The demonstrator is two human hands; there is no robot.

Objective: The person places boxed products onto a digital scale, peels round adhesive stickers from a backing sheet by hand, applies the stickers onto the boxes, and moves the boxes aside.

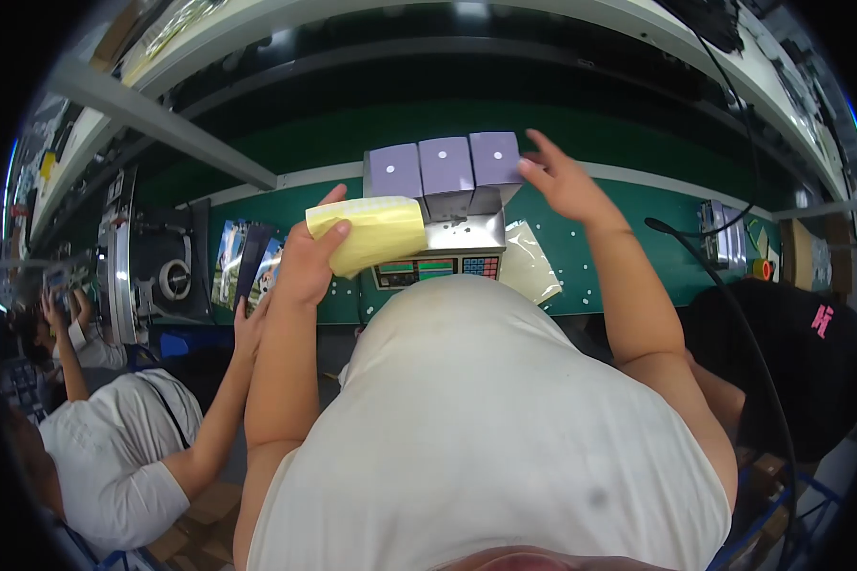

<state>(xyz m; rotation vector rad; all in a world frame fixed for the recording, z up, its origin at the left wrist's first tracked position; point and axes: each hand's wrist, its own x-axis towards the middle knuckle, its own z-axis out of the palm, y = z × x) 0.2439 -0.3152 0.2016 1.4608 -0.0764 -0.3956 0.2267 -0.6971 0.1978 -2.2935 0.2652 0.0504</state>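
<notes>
My left hand (312, 255) is closed on a yellow sticker sheet (376, 233), its thumb across the front and a pale strip along the top edge. Three purple boxes stand side by side at the scale: a left box (393, 171), a middle box (446, 171) and a right box (494, 157). Each has one round white sticker on the face towards me. My right hand (564, 186) is open beside the right box, fingers spread; the thumb is at that box's edge, and I cannot tell whether it touches. The scale (438, 269) has a metal plate, a display and a keypad.
A yellowish sheet (531, 266) lies right of the scale on the green table (619, 252), among small white dots. Another person's hand (249, 328) is close by my left forearm, near a dark strip (253, 257). A black cable (695, 233) hangs at right.
</notes>
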